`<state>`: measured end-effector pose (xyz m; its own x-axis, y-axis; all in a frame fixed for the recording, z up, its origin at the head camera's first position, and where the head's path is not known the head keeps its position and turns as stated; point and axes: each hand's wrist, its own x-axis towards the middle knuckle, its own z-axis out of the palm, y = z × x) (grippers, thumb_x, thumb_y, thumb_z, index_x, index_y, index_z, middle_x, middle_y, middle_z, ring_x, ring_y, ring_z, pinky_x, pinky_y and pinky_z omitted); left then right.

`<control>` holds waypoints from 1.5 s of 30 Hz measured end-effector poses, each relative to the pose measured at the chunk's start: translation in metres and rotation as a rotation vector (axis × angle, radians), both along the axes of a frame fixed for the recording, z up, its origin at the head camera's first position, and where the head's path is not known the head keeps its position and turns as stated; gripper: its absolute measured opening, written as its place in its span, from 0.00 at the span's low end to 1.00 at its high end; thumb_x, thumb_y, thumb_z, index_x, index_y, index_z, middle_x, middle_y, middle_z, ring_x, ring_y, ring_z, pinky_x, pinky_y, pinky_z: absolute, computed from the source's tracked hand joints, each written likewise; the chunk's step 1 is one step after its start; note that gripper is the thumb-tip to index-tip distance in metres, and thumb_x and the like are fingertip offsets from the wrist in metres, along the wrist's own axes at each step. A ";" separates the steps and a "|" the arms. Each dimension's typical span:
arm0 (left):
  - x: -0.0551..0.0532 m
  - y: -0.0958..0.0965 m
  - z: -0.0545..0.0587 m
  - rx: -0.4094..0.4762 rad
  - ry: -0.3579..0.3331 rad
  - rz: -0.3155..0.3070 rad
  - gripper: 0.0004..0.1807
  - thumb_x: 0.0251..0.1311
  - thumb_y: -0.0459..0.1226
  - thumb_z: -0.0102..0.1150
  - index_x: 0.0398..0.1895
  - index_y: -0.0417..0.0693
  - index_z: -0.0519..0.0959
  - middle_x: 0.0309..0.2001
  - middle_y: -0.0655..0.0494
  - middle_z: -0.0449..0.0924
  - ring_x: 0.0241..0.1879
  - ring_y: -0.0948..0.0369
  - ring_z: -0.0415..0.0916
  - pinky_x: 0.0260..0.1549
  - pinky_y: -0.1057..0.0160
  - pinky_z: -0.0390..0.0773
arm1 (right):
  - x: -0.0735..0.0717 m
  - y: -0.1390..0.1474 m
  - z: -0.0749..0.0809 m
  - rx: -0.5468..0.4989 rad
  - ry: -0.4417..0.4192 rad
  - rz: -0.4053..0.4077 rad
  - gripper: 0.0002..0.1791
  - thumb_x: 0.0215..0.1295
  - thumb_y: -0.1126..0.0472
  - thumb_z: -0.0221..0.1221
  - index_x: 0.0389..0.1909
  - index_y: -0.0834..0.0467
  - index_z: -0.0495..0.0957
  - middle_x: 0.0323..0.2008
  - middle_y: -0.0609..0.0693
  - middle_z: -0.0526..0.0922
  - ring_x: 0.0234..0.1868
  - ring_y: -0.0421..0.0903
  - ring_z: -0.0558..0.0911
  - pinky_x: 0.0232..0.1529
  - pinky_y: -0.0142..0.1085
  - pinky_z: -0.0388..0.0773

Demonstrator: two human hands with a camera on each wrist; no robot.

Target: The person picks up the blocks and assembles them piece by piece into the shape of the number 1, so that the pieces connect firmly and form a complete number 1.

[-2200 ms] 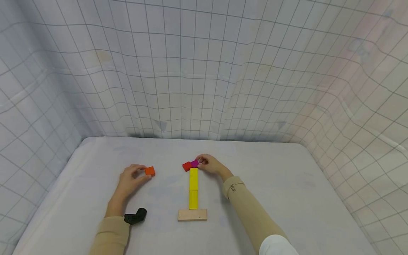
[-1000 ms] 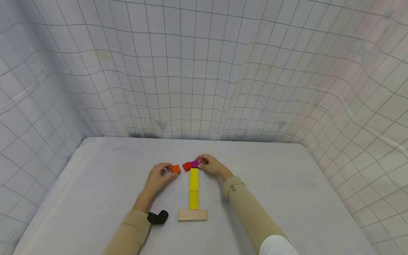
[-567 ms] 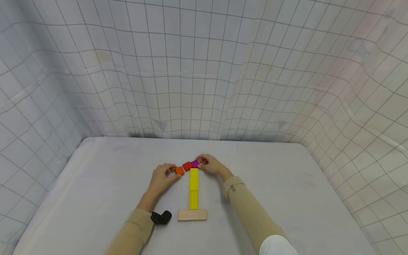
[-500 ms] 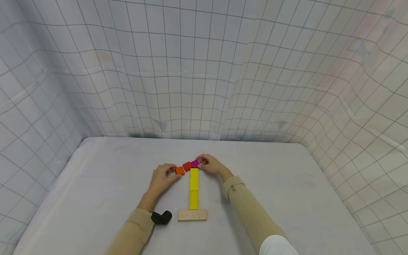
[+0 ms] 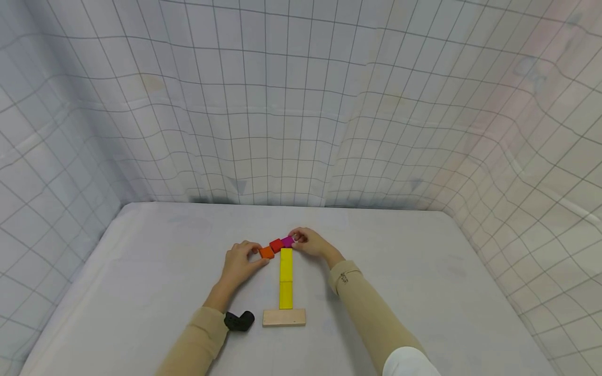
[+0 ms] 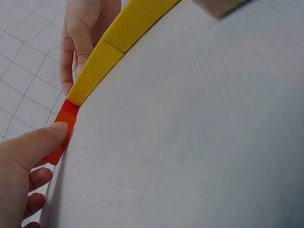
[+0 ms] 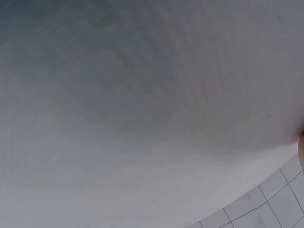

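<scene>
In the head view my left hand [image 5: 241, 261] pinches an orange block [image 5: 266, 253] between thumb and fingers. That block meets the lower left corner of a red block [image 5: 276, 245]. Beside the red one lies a magenta block [image 5: 287, 242], which my right hand [image 5: 308, 243] pinches at its right side. The three form a slanting row above two yellow blocks [image 5: 286, 265] laid end to end. In the left wrist view my thumb [image 6: 47, 137] presses on the orange block [image 6: 64, 128]. Only a sliver of the right hand shows in the right wrist view.
A pale wooden block [image 5: 284, 317] lies crosswise at the near end of the yellow blocks. A black device [image 5: 239, 321] sits at my left wrist. White cloth covers the table [image 5: 423, 282], and gridded curtains [image 5: 301, 104] rise behind it and at both sides.
My left hand has moved right with the orange block, bringing it from well left of the row up to the red block. My right hand has stayed at the magenta block.
</scene>
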<state>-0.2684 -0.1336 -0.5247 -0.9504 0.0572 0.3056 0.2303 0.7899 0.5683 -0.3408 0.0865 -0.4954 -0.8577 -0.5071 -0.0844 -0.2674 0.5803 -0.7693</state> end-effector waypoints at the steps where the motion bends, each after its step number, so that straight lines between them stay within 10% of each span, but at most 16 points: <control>1: 0.000 0.000 0.000 0.003 -0.004 0.001 0.20 0.43 0.47 0.70 0.38 0.46 0.79 0.31 0.54 0.75 0.34 0.55 0.66 0.35 0.55 0.63 | 0.000 0.000 0.000 -0.004 0.006 0.005 0.14 0.62 0.65 0.55 0.49 0.61 0.72 0.37 0.52 0.73 0.40 0.47 0.70 0.46 0.35 0.68; 45: 0.003 0.004 0.007 -0.007 -0.040 0.010 0.23 0.43 0.50 0.69 0.38 0.46 0.78 0.32 0.53 0.73 0.35 0.53 0.66 0.37 0.53 0.62 | -0.005 -0.001 -0.006 0.028 -0.026 -0.018 0.16 0.62 0.63 0.56 0.52 0.58 0.72 0.39 0.51 0.73 0.40 0.46 0.69 0.47 0.35 0.67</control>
<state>-0.2652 -0.1297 -0.5172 -0.9625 0.0493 0.2666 0.1991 0.7959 0.5717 -0.3456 0.0854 -0.5015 -0.8639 -0.4889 -0.1211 -0.2365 0.6061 -0.7594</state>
